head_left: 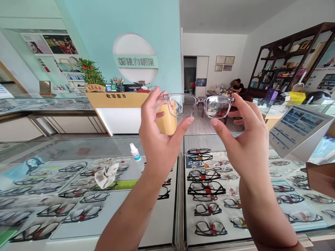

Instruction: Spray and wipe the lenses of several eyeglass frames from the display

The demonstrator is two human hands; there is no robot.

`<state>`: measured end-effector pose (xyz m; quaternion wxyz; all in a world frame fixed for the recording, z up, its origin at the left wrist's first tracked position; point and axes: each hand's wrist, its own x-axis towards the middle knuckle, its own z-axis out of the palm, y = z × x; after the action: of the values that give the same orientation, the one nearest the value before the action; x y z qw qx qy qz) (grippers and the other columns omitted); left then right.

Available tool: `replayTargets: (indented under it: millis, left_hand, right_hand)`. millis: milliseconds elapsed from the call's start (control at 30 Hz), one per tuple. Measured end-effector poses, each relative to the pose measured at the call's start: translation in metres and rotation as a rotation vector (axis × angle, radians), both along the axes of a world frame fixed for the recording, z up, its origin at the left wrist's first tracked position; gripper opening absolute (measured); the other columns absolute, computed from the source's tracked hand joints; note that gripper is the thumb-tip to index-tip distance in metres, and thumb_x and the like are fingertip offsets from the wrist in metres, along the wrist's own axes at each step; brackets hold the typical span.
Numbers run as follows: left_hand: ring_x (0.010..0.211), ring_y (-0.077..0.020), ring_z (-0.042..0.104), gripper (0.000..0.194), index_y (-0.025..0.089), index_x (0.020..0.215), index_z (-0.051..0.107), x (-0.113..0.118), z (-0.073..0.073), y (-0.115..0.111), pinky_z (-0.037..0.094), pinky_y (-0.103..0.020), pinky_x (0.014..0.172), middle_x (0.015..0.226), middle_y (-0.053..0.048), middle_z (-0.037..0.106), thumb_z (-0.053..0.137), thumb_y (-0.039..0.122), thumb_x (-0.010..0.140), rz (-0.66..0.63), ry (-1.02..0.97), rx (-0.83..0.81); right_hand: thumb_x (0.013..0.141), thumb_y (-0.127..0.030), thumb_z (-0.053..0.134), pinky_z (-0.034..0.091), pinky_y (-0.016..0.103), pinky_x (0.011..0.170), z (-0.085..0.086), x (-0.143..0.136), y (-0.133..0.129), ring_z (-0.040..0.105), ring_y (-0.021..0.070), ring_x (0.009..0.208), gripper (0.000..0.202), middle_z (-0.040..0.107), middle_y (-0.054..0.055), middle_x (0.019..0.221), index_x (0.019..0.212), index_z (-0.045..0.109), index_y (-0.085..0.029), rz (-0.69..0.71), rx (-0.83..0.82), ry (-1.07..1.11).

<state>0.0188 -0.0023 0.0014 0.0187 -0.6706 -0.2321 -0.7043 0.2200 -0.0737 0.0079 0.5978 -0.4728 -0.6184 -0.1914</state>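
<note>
A pair of clear-framed eyeglasses (201,101) is raised at eye height above the glass counter, its lenses facing me. My left hand (162,129) grips the left end of the frame, thumb below and fingers above and behind. On the other end, my right hand (243,129) pinches the corner of the frame, its thumb under the right lens. Small red lettering shows on the right lens. Below on the countertop stand a white spray bottle (135,152) and a crumpled beige cloth (106,175), both left of my left forearm.
Under the glass top lie rows of eyeglasses (206,188). At right stand a printed display box (300,129) and a brown tray (320,179). Beyond are a cashier desk (125,115), a dark shelf (285,59) and a seated person (237,86) at a table.
</note>
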Motion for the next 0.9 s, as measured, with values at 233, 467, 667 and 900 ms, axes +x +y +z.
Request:
replayTargets:
  millis: [233,467,667,900]
  left_hand:
    - [0.159,-0.0360,0.060,0.079,0.039,0.163,0.051,0.003,0.000,-0.002,0.054,-0.056,0.128,0.171,-0.012,0.060,0.089,0.059,0.096,0.028,0.003,-0.021]
    - [0.157,-0.0365,0.062,0.078,0.041,0.165,0.048,0.000,0.003,-0.007,0.059,-0.057,0.121,0.172,-0.012,0.060,0.086,0.059,0.099,0.096,0.046,-0.037]
    - [0.152,-0.0352,0.064,0.073,0.042,0.163,0.054,-0.002,0.005,-0.010,0.064,-0.056,0.114,0.167,-0.010,0.063,0.087,0.053,0.099,0.139,0.042,-0.046]
    - [0.142,-0.0353,0.069,0.069,0.037,0.157,0.058,-0.001,0.005,-0.009,0.063,-0.054,0.110,0.159,-0.010,0.069,0.087,0.055,0.097,0.140,0.049,-0.101]
  right_hand:
    - [0.106,-0.043,0.072,0.067,0.061,0.099,-0.001,-0.004,0.003,0.074,0.0335,0.114,0.065,0.071,0.015,0.148,0.168,0.059,-0.033,-0.029,0.033,-0.021]
    - [0.106,-0.041,0.069,0.067,0.063,0.097,-0.001,-0.010,-0.001,0.074,0.0364,0.115,0.067,0.071,0.018,0.149,0.172,0.056,-0.034,-0.073,0.044,-0.057]
    - [0.106,-0.042,0.067,0.067,0.061,0.096,-0.001,-0.011,-0.002,0.074,0.0361,0.115,0.068,0.072,0.017,0.147,0.172,0.056,-0.034,-0.088,0.043,-0.055]
    - [0.104,-0.039,0.068,0.066,0.062,0.096,-0.001,-0.009,-0.001,0.073,0.0375,0.118,0.070,0.069,0.017,0.147,0.173,0.054,-0.034,-0.072,0.046,-0.039]
